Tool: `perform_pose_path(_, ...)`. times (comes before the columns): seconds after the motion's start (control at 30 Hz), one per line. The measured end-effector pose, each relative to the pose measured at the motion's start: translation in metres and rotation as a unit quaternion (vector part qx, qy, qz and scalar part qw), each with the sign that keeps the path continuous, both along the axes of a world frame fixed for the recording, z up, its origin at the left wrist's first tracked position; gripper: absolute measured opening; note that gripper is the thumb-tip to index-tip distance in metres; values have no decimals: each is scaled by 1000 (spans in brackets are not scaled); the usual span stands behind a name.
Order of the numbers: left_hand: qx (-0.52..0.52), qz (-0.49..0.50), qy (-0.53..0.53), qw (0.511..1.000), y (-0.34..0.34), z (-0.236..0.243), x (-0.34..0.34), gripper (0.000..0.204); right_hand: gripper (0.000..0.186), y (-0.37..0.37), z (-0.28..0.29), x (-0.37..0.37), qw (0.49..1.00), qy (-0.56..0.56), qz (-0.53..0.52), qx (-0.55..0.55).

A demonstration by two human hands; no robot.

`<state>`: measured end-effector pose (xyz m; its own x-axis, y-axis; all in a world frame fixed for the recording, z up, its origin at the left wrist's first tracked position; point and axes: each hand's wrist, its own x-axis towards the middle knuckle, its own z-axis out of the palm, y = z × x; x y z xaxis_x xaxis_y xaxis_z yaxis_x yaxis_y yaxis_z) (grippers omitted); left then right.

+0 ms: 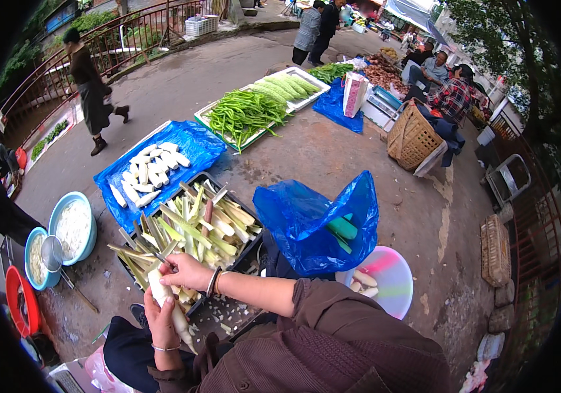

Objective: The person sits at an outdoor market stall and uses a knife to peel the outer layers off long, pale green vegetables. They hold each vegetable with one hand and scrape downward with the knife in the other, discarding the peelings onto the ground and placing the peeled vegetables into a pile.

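My left hand [161,324] is wrapped round a long, peeled white shoot [181,321], which slants down to a tapered tip near my lap. Above it, my right hand [187,272] is closed on what looks like a small knife [157,254], its thin grey blade pointing up and left. The fingers of that hand are close to the shoot's upper end. Just beyond both hands, a black crate [252,247] is heaped with pale green husks and stalks [192,226]. Several peeled white shoots [153,167] lie on blue plastic sheeting [199,145] behind the crate.
An open blue plastic bag [293,223] stands beside a translucent tub [401,291] holding white pieces. Blue basins [87,245] and a red basin [15,308] stand left. Green peppers [241,114] and bitter melons [287,87] lie farther off. One person [87,85] walks by; others sit right.
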<state>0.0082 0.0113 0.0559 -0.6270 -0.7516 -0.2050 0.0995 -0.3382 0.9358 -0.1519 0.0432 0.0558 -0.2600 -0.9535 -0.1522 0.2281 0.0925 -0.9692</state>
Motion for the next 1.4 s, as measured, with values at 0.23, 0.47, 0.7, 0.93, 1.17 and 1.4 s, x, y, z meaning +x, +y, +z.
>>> perform_pose_path(0.23,60,-22,11,998,1,8,-2,44,13,-3,-4,-7,996,85,-19,-16)
perform_pose_path(0.47,-156,11,-72,985,2,-18,-4,54,13,-2,-14,-5,986,162,-41,14)
perform_pose_path(0.7,-175,-6,-82,981,0,-19,-1,56,10,7,-12,-6,997,21,-13,69)
perform_pose_path(0.93,-158,9,-78,984,5,-14,-5,57,10,6,-12,-7,997,28,-3,75)
perform_pose_path(1.17,-187,-6,-98,978,5,-16,-4,56,20,3,-18,1,965,249,-87,10)
perform_pose_path(1.4,-87,-28,-67,994,3,-7,-4,59,24,1,-17,-1,961,258,-89,36)
